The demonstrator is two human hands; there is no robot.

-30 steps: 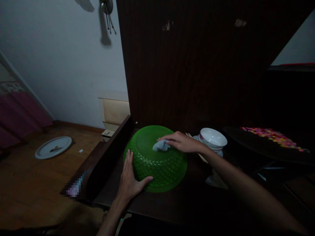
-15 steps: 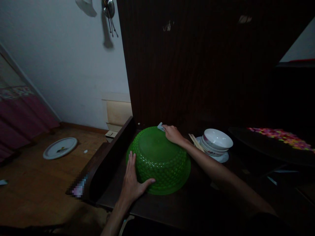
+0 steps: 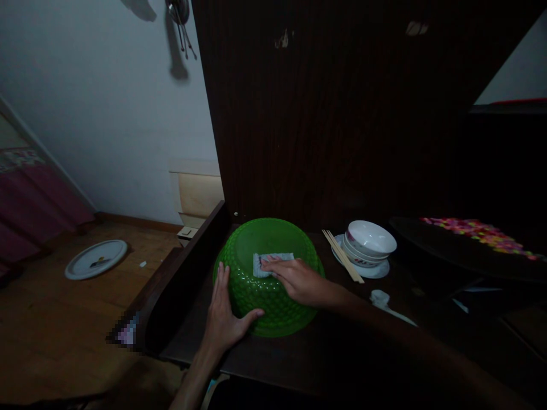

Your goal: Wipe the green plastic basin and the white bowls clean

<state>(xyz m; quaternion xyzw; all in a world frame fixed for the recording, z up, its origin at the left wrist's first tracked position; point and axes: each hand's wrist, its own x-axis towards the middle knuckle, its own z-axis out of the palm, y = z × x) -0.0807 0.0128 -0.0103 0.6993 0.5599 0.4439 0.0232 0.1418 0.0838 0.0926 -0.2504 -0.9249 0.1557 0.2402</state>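
A green plastic basin (image 3: 273,233) with a bumpy, woven-looking side lies upside down on the dark wooden table (image 3: 273,361). My left hand (image 3: 226,319) rests against its near left side, thumb and fingers spread apart. On the near part of the upturned base, my right hand (image 3: 299,279) presses a pale grey cloth (image 3: 261,266) flat, with its fingers closed over it. Part of the cloth is hidden under those fingers.
Right of the basin, stacked white bowls (image 3: 371,239) stand on a plate (image 3: 378,269) with chopsticks (image 3: 344,256) beside them. A white spoon (image 3: 381,298) lies nearer. A raised wooden edge (image 3: 183,279) borders the table's left. A round white lid-like disc (image 3: 96,259) is on the floor.
My right hand has drawn the cloth from the basin's far edge toward me, and the cloth now lies more spread out. The spoon has come into view. My left hand keeps its place on the basin.
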